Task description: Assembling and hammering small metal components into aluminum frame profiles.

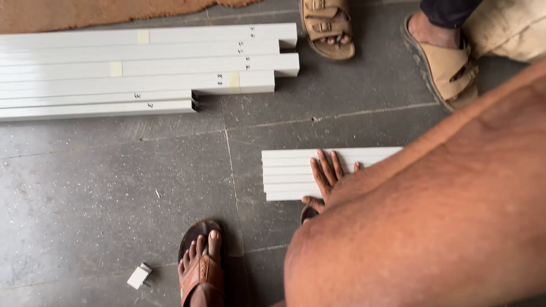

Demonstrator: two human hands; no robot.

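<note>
My right hand [329, 177] lies flat, palm down and fingers spread, on a short bundle of white ribbed profile pieces [290, 173] on the grey floor. The thumb reaches past the bundle's near edge. My bare forearm fills the lower right of the head view and hides the bundle's right part. The hand does not clasp anything. My left hand is out of sight.
Several long white profiles [136, 71] with tape patches lie side by side at the upper left, below a brown mat [85, 11]. Another person's sandalled feet [327, 31] [446, 59] stand at the top. My sandalled foot [200, 261] and a small white bracket [139, 276] are near the bottom.
</note>
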